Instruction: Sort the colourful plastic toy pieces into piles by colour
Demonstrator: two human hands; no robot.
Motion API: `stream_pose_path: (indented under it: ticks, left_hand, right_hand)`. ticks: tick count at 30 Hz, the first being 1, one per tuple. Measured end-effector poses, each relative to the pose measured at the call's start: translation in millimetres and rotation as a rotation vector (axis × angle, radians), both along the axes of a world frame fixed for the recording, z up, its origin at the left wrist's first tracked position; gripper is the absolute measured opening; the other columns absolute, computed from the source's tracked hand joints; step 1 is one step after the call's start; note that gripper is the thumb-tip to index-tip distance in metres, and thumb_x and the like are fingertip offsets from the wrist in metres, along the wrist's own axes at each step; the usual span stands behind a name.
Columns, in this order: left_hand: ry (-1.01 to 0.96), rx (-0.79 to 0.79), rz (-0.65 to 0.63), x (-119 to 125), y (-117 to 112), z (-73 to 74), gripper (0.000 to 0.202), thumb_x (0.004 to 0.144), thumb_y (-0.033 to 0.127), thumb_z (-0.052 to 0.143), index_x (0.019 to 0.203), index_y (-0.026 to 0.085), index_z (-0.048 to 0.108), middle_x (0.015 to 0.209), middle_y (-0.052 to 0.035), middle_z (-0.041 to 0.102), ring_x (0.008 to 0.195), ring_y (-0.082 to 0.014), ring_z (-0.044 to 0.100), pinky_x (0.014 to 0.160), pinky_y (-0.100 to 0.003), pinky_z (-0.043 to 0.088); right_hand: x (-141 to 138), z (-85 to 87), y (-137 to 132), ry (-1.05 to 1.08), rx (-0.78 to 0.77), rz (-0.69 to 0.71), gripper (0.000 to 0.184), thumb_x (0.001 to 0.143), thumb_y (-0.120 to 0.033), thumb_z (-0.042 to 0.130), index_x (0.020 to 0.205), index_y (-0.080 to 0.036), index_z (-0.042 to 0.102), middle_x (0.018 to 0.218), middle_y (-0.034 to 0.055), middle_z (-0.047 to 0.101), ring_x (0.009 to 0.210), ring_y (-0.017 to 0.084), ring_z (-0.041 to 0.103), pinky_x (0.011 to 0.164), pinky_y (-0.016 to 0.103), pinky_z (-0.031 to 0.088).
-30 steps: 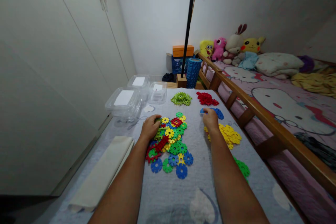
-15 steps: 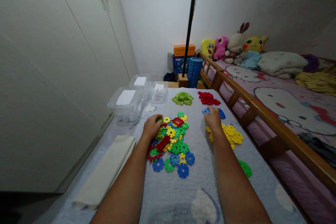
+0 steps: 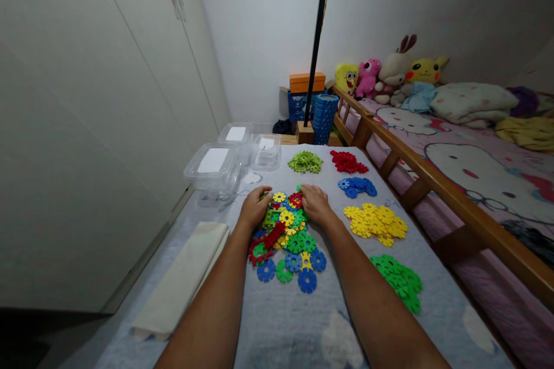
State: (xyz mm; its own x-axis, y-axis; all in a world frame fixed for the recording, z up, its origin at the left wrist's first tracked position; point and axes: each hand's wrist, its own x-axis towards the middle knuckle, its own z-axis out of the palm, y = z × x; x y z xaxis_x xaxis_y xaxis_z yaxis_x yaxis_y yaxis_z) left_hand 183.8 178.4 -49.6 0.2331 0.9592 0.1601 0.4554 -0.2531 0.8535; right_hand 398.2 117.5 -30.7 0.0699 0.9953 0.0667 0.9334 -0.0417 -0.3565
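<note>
A mixed heap of flat plastic snowflake discs (image 3: pixel 288 239) in red, yellow, green and blue lies on a grey blanket (image 3: pixel 285 323). My left hand (image 3: pixel 254 207) rests curled on the heap's far left edge. My right hand (image 3: pixel 314 203) lies on the heap's far right edge, fingers bent down onto the discs; what they grip is hidden. Sorted piles lie around: lime green (image 3: pixel 305 162), red (image 3: pixel 347 162), blue (image 3: pixel 357 186), yellow (image 3: pixel 375 221) and dark green (image 3: pixel 397 279).
Clear plastic lidded boxes (image 3: pixel 215 169) stand at the far left of the blanket. A folded cream cloth (image 3: pixel 182 279) lies at the near left. A wooden bed rail (image 3: pixel 437 184) runs along the right, white wardrobe doors (image 3: pixel 108 98) along the left. A black pole (image 3: pixel 317 40) stands beyond.
My right hand has left the blue pile and moved left onto the mixed heap. The left hand stays on the heap's left edge. The camera shifted slightly.
</note>
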Motion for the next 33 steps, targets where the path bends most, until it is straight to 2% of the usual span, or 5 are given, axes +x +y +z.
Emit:
stream_pose_path:
  ticks: [6,11,17,21,33]
  left_hand:
    - [0.076,0.019,-0.005,1.6,-2.8,2.0,0.035,0.085,0.033,0.059,0.115,0.021,0.071,0.12,-0.0074,0.073,0.111,-0.0243,0.066,0.103,-0.039,0.05]
    - [0.101,0.035,0.003,3.0,-5.2,5.3,0.033,0.084,0.031,0.059,0.113,0.02,0.072,0.118,-0.0076,0.074,0.111,-0.0248,0.066,0.104,-0.04,0.049]
    - [0.029,0.021,-0.066,6.7,-9.5,6.4,0.031,0.083,0.033,0.06,0.109,0.022,0.073,0.111,-0.0064,0.075,0.107,-0.0247,0.067,0.1,-0.04,0.051]
    - [-0.06,-0.011,-0.098,9.3,-10.4,5.9,0.034,0.085,0.04,0.057,0.108,0.02,0.073,0.108,-0.0069,0.076,0.105,-0.0251,0.067,0.098,-0.04,0.051]
    - [-0.364,-0.135,0.041,-2.0,-10.4,12.5,0.041,0.083,0.046,0.053,0.107,0.018,0.073,0.091,-0.0031,0.071,0.08,-0.0179,0.062,0.076,-0.03,0.05]
  right_hand:
    - [0.2,9.8,-0.4,-0.063,-0.048,-0.086,0.046,0.091,-0.018,0.045,0.133,-0.023,0.063,0.132,0.0142,0.059,0.117,0.03,0.053,0.096,0.041,0.042]
    - [-1.9,13.1,-5.8,-0.083,-0.067,-0.077,0.046,0.092,-0.017,0.043,0.134,-0.024,0.062,0.153,0.0096,0.045,0.127,0.029,0.046,0.1,0.04,0.038]
    - [-3.7,21.8,-7.7,-0.021,-0.093,-0.048,0.037,0.088,-0.018,0.049,0.119,-0.024,0.068,0.132,0.0074,0.062,0.117,0.028,0.051,0.093,0.037,0.037]
    - [-4.9,24.2,-7.9,0.018,-0.079,-0.023,0.046,0.084,-0.021,0.054,0.13,-0.024,0.064,0.126,0.0089,0.063,0.113,0.028,0.051,0.09,0.036,0.036]
    - [6.4,23.7,-7.7,0.24,-0.063,0.086,0.021,0.068,-0.015,0.062,0.088,-0.019,0.066,0.093,0.0041,0.064,0.088,0.019,0.054,0.072,0.027,0.038]
